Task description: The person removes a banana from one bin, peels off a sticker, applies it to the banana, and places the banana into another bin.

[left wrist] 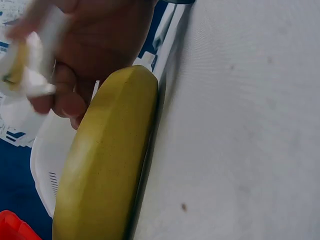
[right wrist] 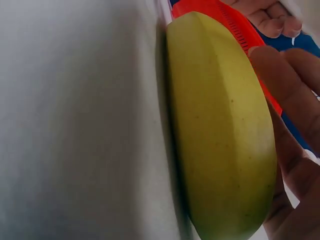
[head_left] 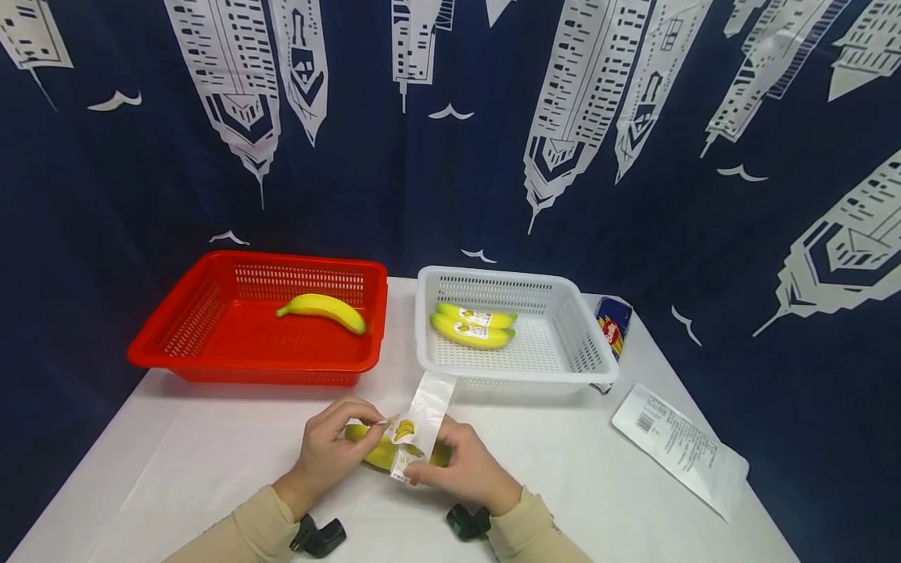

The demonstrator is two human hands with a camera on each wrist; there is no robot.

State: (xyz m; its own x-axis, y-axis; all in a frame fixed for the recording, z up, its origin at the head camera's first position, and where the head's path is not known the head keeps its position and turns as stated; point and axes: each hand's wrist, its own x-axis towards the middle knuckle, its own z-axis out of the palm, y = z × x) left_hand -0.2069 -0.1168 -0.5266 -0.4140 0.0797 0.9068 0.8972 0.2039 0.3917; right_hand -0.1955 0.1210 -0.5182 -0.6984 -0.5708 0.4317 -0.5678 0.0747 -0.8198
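Note:
A yellow banana [head_left: 380, 455] lies on the white table under both hands. Above it, the left hand [head_left: 336, 442] pinches the edge of a white sticker [head_left: 404, 430] printed with bananas between thumb and fingertips. The right hand [head_left: 473, 463] grips a white label strip [head_left: 432, 400], its thumb over the lower end and the upper part sticking up toward the white basket. In the left wrist view the label is blurred near the right hand [left wrist: 100, 45]. In the right wrist view the right-hand fingers [right wrist: 290, 75] are beside the banana [right wrist: 220, 125].
A red basket [head_left: 281, 377] with one banana [head_left: 321, 310] stands at back left. Beside it, a white basket [head_left: 514, 378] holds two bananas [head_left: 473, 332] bearing labels. A blue packet [head_left: 614, 322] is behind its right side; a white printed pouch [head_left: 681, 450] lies at right.

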